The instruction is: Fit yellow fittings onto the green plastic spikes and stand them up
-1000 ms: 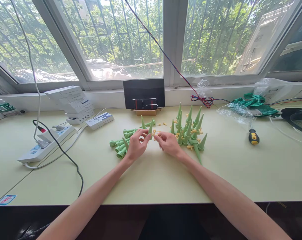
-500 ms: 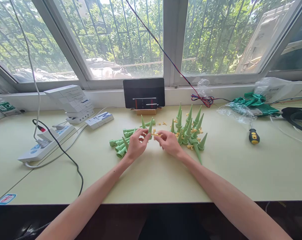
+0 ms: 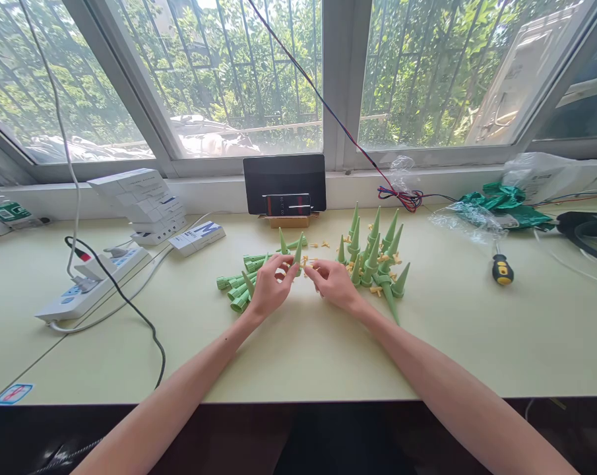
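My left hand (image 3: 273,282) is closed in a pinch around an upright green plastic spike (image 3: 298,252), its pointed tip rising above the fingers. Close by on the right, my right hand (image 3: 335,280) has thumb and forefinger together at a small yellow valve-like piece (image 3: 305,262) beside the spike. Fingers partly hide where the two parts meet, so I cannot tell whether they are joined. Several green ribbed tubes (image 3: 239,290) lie left of and under my left hand. Beyond my right hand stands a cluster of green spikes (image 3: 372,260) with yellow pieces on them.
Loose yellow pieces (image 3: 324,245) lie behind my hands. A phone (image 3: 287,205) leans on a dark tablet (image 3: 284,175) at the back. To the left are a power strip (image 3: 93,284) and white boxes (image 3: 197,238); to the right, a screwdriver (image 3: 502,269) and green plastic packaging (image 3: 501,206).
The yellow piece at my right fingertips has turned slightly and shows less of its length. Both hands stay almost in place, and the green spike remains in my left hand.
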Available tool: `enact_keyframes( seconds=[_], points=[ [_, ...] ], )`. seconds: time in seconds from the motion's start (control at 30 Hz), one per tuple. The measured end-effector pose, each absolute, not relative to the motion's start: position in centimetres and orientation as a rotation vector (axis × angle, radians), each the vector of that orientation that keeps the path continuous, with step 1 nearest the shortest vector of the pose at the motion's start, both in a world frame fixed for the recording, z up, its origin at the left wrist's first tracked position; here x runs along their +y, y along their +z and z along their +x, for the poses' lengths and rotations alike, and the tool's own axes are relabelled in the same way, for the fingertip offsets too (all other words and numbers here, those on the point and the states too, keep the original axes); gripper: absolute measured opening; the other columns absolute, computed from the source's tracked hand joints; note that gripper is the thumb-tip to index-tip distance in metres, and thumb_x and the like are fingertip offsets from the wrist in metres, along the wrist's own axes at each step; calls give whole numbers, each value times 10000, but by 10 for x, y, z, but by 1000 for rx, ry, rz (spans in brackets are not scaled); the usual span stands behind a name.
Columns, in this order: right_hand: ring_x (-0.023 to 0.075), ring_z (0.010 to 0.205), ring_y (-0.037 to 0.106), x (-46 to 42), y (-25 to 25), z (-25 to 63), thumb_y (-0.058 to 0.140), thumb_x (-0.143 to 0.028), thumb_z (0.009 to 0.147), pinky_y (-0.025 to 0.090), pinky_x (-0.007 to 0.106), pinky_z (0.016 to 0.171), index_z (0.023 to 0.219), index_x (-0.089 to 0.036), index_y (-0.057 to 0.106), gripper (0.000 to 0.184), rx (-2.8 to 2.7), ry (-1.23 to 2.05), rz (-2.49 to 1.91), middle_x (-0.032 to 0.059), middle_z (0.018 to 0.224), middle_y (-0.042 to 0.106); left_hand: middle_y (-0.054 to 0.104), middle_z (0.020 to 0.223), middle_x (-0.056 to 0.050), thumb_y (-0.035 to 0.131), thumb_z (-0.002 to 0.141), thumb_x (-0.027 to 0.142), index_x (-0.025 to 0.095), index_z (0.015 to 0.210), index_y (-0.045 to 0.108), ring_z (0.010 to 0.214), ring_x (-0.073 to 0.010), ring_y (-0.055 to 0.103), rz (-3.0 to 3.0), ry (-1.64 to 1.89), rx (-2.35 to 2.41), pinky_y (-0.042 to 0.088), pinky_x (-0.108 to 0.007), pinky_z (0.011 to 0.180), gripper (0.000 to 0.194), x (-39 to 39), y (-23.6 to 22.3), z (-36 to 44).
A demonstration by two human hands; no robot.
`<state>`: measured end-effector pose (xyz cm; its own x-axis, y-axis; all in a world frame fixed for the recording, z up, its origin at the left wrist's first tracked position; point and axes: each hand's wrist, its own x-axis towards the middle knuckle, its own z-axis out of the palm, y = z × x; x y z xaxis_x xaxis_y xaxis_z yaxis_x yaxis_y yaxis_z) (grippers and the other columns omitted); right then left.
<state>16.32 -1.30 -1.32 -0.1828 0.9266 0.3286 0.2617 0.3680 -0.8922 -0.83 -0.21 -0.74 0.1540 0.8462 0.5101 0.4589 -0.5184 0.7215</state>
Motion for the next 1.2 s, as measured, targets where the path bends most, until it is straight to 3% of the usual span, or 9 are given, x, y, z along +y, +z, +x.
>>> enact_keyframes(
  seconds=[0.47, 0.73, 0.87, 1.0, 1.2],
  points=[
    [99, 394, 466, -11, -14, 163, 484, -549, 893, 398, 228, 490, 717, -173, 622, 438, -1646, 938, -1059, -44, 444, 497, 616, 942, -62, 573, 883, 427, 203, 986, 654, 775, -166, 617, 2021, 1318, 1237, 534, -239, 532, 260, -2, -8, -9],
    [100, 383, 463, -10, -14, 163, 473, -530, 903, 416, 234, 487, 732, -170, 625, 427, -1632, 978, -1046, -43, 450, 507, 655, 973, -68, 648, 824, 434, 185, 950, 637, 842, -191, 653, 1873, 1268, 1167, 598, -335, 705, 279, 0, -9, -10],
    [93, 376, 461, -10, -14, 164, 454, -520, 915, 414, 225, 466, 742, -168, 626, 429, -1651, 1007, -1048, -43, 459, 508, 652, 907, -64, 675, 806, 437, 172, 894, 609, 871, -204, 650, 1736, 1223, 1049, 612, -357, 705, 286, -3, -2, -8],
    [79, 376, 465, -9, -15, 164, 484, -535, 900, 393, 209, 418, 746, -170, 603, 413, -1638, 1035, -1036, -32, 530, 548, 658, 844, -49, 668, 821, 429, 169, 891, 592, 770, -177, 644, 1625, 1167, 995, 610, -363, 663, 280, -5, 3, -6],
    [80, 444, 528, -8, -16, 165, 556, -547, 864, 444, 209, 429, 907, -167, 609, 385, -1523, 1046, -1023, 16, 710, 643, 673, 986, -99, 653, 819, 473, 156, 942, 668, 846, -205, 651, 1589, 1166, 1007, 608, -374, 695, 340, -4, 3, -7]
  ],
)
